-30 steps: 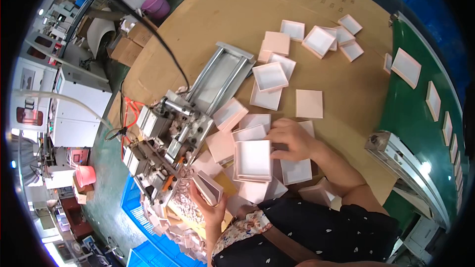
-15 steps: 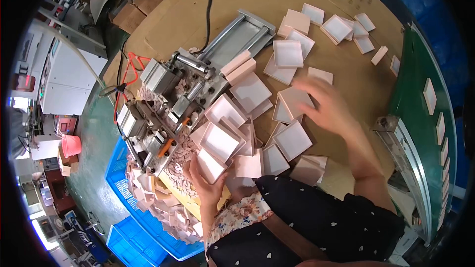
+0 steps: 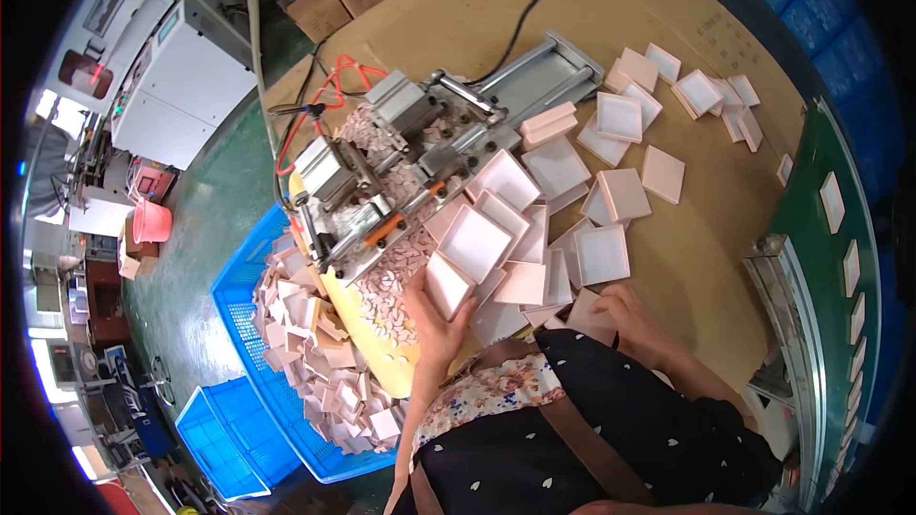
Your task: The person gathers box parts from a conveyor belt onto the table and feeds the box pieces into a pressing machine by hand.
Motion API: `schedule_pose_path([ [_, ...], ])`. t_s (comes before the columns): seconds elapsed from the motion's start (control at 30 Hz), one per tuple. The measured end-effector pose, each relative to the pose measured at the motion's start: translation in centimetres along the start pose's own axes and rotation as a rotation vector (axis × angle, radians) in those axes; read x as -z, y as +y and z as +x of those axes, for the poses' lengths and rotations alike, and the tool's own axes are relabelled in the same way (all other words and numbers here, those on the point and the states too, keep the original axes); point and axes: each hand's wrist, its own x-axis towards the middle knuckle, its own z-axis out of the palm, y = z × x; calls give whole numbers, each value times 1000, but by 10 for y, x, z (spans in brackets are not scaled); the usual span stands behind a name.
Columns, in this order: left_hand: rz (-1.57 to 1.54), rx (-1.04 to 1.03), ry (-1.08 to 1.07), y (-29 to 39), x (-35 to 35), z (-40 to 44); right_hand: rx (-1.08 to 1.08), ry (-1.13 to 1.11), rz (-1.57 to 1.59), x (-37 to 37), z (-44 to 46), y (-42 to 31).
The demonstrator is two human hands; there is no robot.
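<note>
Near the front edge of the table, my left hand (image 3: 437, 329) is closed around a shallow pink paper box (image 3: 447, 286), its thumb and fingers on opposite sides. My right hand (image 3: 632, 318) has its fingers curled at another pink box (image 3: 591, 313) close to my apron. Between the hands lies a heap of similar open boxes with white insides, one of them an open box (image 3: 475, 240) leaning above the left hand. To the left of the heap stands a metal clamping machine (image 3: 420, 167) with small pink scraps (image 3: 386, 300) spread around it.
A blue crate (image 3: 240, 319) full of pink pieces stands below the table's left edge, with another blue crate (image 3: 229, 439) beside it. On the right a green conveyor (image 3: 797, 200) carries a row of pieces. A black cable (image 3: 525, 14) crosses the back.
My right hand has come back from the boxes in the middle to a box near my apron. The left hand stays on its box. The whole view has shifted.
</note>
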Motion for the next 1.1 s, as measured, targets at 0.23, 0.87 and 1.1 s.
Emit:
schedule_pose_path([
  [0.23, -42, -80, 123, 1, 5, 1, -18, 11, 719, -18, 43, -13],
  [0.87, 537, -458, 1, 59, 59, 154, 210, 417, 525, 23, 148, -60],
  [1.1, 513, -512, 51, 55, 45, 147, 370, 433, 177, 40, 191, -60],
])
